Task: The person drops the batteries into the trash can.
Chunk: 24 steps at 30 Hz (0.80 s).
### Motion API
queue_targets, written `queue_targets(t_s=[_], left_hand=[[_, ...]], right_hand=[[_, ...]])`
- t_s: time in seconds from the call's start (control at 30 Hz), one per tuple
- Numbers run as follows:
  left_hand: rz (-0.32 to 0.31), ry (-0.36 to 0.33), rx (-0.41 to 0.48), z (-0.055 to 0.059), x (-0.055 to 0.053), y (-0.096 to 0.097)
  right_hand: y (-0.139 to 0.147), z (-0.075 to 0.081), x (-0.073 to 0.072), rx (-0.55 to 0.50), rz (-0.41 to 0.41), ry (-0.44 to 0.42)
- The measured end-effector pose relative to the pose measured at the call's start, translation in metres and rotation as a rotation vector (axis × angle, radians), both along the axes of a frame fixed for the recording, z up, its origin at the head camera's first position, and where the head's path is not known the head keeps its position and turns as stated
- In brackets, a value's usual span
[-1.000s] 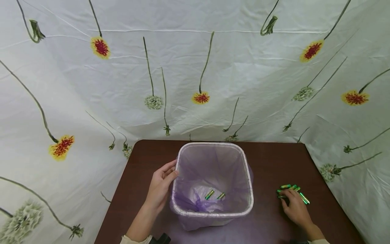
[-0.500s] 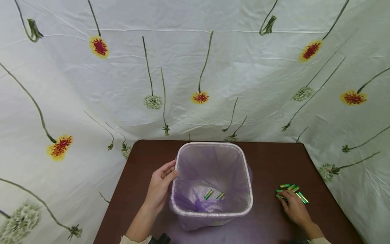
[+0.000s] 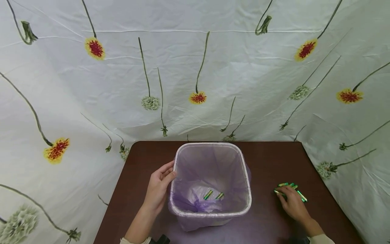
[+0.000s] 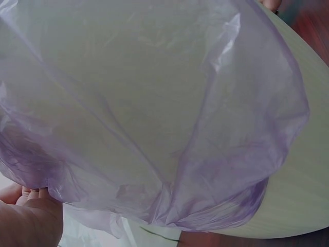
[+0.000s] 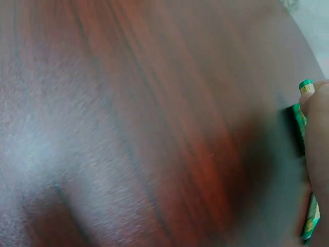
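My left hand (image 3: 159, 186) grips the left rim of a white bin (image 3: 250, 200), thumb at the rim and fingers outside. A thin purple bag (image 4: 154, 128) lines the bin and hangs over its outside. Two green-and-gold batteries (image 3: 208, 194) lie on the bag at the bottom. To the right of the bin, my right hand (image 3: 294, 205) pinches a battery (image 5: 306, 86) at its fingertips, low over the table. Several more batteries (image 3: 301, 196) lie around that hand, some partly hidden by it.
A dark reddish-brown table (image 3: 265, 162) carries the bin and batteries. White cloth (image 3: 170, 67) printed with flowers hangs behind the table and along its sides.
My right fingers have shifted slightly and now pinch one battery, tilted at their tips. My left hand keeps its hold on the bin. The head view has drifted a little.
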<state>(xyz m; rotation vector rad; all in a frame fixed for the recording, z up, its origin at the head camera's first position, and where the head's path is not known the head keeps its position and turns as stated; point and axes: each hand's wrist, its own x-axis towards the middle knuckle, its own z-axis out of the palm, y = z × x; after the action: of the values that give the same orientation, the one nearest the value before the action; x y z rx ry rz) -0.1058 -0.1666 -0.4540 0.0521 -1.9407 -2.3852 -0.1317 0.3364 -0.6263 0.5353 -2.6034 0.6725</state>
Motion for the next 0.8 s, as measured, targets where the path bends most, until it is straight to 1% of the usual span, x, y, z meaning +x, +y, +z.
queue_targets(t_s=[0.13, 0.27, 0.5, 0.67, 0.8], left_hand=[[-0.004, -0.006, 0.015, 0.000, 0.001, 0.000], [-0.008, -0.012, 0.031, -0.001, 0.000, 0.000], [-0.012, -0.002, 0.035, -0.001, -0.001, 0.000], [-0.014, 0.003, 0.036, -0.001, -0.001, 0.000], [-0.013, -0.001, 0.022, -0.002, 0.000, 0.000]], right_hand=[[-0.003, 0.007, -0.005, -0.020, 0.016, 0.016], [-0.009, 0.019, -0.010, -0.043, 0.017, 0.006], [-0.020, 0.041, -0.022, -0.074, 0.072, 0.069], [-0.026, 0.058, -0.027, -0.103, 0.111, 0.047], [-0.031, 0.072, -0.031, -0.120, 0.145, 0.047]])
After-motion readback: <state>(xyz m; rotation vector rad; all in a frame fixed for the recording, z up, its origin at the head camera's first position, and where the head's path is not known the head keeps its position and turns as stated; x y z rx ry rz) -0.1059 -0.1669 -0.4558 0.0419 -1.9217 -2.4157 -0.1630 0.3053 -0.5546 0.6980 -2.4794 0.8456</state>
